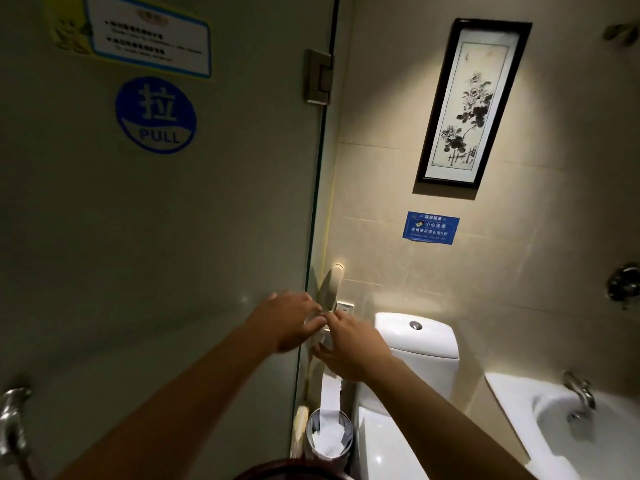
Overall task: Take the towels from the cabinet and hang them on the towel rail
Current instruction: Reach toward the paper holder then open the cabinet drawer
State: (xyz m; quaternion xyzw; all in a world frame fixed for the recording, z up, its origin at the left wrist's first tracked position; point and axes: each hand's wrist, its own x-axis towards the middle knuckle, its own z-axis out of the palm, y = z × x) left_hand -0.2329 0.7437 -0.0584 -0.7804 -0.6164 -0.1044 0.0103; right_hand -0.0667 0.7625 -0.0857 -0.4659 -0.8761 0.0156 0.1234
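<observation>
No towel, cabinet or towel rail shows in the head view. Both of my hands meet at a wall-mounted toilet paper holder (325,336) just right of the glass door edge. My left hand (289,323) pinches the top of the holder with its fingertips. My right hand (353,348) wraps around the roll from the right and below. A white strip of toilet paper (329,393) hangs from the roll down into a round bin (311,432). The hands hide most of the holder.
A frosted glass door (156,220) with a blue PULL sticker fills the left side, its metal handle (12,424) at lower left. A white toilet (422,341) stands to the right, a washbasin (512,396) with a tap (581,393) beyond it. A framed picture (474,102) hangs above.
</observation>
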